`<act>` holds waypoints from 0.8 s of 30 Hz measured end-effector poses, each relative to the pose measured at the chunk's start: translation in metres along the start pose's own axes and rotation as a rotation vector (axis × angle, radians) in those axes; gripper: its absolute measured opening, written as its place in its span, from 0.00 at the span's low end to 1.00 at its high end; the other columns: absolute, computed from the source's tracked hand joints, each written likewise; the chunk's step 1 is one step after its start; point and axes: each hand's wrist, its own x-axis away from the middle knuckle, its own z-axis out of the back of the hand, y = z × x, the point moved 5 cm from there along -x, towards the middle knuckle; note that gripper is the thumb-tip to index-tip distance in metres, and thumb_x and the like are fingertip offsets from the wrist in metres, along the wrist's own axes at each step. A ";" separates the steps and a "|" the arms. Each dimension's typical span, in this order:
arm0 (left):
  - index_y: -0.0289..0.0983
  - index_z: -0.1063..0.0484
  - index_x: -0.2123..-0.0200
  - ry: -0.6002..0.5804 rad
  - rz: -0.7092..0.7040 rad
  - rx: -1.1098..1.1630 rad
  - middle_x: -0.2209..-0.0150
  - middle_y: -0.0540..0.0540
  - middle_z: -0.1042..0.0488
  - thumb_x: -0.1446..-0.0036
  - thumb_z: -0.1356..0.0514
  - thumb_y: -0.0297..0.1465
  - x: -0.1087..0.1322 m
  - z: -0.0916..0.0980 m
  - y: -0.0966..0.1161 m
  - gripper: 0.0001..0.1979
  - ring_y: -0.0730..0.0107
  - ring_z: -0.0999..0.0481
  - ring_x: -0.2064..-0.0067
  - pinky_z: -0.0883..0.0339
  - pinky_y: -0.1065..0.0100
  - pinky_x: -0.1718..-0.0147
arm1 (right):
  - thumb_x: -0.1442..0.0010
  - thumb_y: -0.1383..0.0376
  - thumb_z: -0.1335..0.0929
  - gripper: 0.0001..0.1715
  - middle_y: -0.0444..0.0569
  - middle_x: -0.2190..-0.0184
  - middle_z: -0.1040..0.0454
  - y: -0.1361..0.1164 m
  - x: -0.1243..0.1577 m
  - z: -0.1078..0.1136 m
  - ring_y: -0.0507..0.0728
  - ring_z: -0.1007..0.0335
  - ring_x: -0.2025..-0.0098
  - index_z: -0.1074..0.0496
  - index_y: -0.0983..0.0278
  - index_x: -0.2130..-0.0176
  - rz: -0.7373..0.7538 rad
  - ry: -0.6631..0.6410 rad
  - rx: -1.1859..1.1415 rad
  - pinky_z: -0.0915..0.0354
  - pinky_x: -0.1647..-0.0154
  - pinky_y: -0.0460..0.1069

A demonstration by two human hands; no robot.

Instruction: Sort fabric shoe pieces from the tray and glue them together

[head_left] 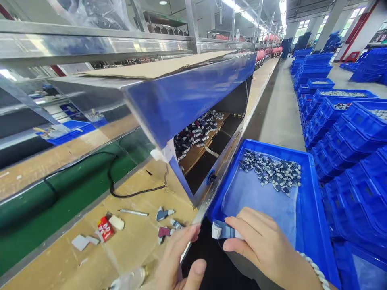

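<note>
Between the thumb and fingers of my right hand is a small blue-grey and white piece, its white end pointing left. My left hand is beside it at the table edge, thumb and fingers apart, holding nothing. Close to my left fingertips, a maroon and grey piece and a blue-grey piece lie on the brown tabletop. To the right, a large blue tray contains many small dark blue and grey pieces, heaped at its far end on a pale sheet.
A blue-fronted metal housing stands on the bench, with a pile of small pieces inside. A pen, a red packet and a black cable lie on the left. Stacked blue crates line the right side.
</note>
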 end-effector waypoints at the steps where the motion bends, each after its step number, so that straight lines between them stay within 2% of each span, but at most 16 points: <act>1: 0.40 0.29 0.42 -0.019 -0.052 0.035 0.51 0.40 0.22 0.36 0.39 0.38 -0.005 -0.001 0.009 0.21 0.59 0.22 0.52 0.25 0.62 0.52 | 0.29 0.55 0.41 0.24 0.47 0.77 0.27 -0.010 0.001 0.005 0.55 0.31 0.76 0.26 0.69 0.61 0.037 0.017 0.040 0.36 0.76 0.51; 4: 0.40 0.26 0.46 -0.065 -0.173 0.074 0.56 0.42 0.20 0.38 0.37 0.36 -0.015 -0.001 0.034 0.17 0.61 0.21 0.54 0.25 0.63 0.53 | 0.29 0.53 0.44 0.27 0.48 0.76 0.23 -0.033 0.003 0.017 0.55 0.27 0.75 0.26 0.67 0.63 0.076 0.042 0.086 0.32 0.74 0.51; 8: 0.40 0.24 0.50 -0.040 -0.182 0.080 0.60 0.43 0.19 0.37 0.37 0.32 -0.011 0.008 0.049 0.13 0.64 0.19 0.60 0.23 0.67 0.62 | 0.29 0.53 0.42 0.23 0.47 0.67 0.18 -0.050 0.007 0.019 0.52 0.22 0.68 0.27 0.66 0.59 0.062 0.072 -0.017 0.28 0.66 0.46; 12: 0.40 0.24 0.49 -0.022 -0.170 0.064 0.60 0.43 0.19 0.37 0.38 0.31 -0.002 0.018 0.051 0.13 0.63 0.19 0.61 0.22 0.65 0.62 | 0.28 0.57 0.42 0.18 0.45 0.67 0.19 -0.061 0.014 0.008 0.51 0.21 0.67 0.30 0.64 0.57 0.029 0.056 -0.142 0.29 0.66 0.45; 16: 0.38 0.24 0.49 0.022 -0.220 0.044 0.57 0.43 0.19 0.37 0.38 0.28 0.009 0.024 0.052 0.13 0.62 0.20 0.55 0.24 0.64 0.56 | 0.27 0.58 0.44 0.18 0.45 0.69 0.20 -0.069 0.019 -0.004 0.53 0.22 0.70 0.30 0.63 0.57 -0.008 0.007 -0.139 0.30 0.69 0.47; 20: 0.39 0.24 0.49 0.073 -0.211 0.002 0.57 0.43 0.19 0.39 0.37 0.24 0.018 0.027 0.046 0.14 0.62 0.19 0.56 0.23 0.65 0.57 | 0.27 0.58 0.44 0.19 0.45 0.71 0.22 -0.072 0.020 -0.012 0.52 0.23 0.71 0.31 0.64 0.61 0.000 -0.018 -0.189 0.30 0.69 0.46; 24: 0.38 0.24 0.49 0.016 -0.239 -0.028 0.57 0.41 0.19 0.39 0.38 0.21 0.019 0.026 0.041 0.16 0.60 0.18 0.56 0.22 0.63 0.58 | 0.27 0.61 0.44 0.17 0.46 0.72 0.23 -0.067 0.021 -0.016 0.53 0.23 0.70 0.31 0.63 0.62 -0.031 -0.005 -0.192 0.30 0.70 0.46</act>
